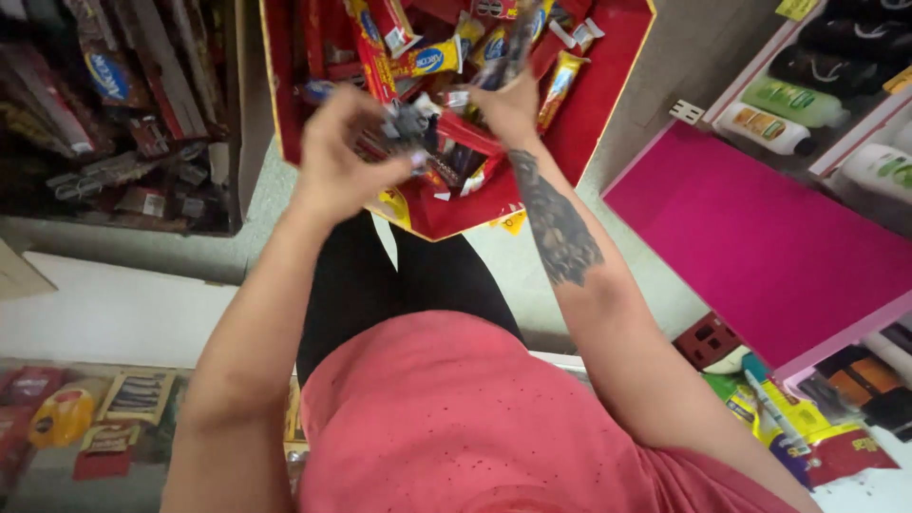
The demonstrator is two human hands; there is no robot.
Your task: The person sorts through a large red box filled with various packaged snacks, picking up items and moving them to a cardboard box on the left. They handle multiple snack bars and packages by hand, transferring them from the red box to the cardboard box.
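Hands over red box [608, 114] | left hand [337, 157] pinches grey wrapper [410, 122] | right hand [508, 109] grips dark bar [513, 47], long way pointing up | hands close together, snacks just beneath.

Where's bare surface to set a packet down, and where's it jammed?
Free: the pink shelf top, bare between the bottle shelf and the red box. Also the pale floor strip below the left snack rack. Crowded: inside the red box, where the left hand and right hand work among wrappers.
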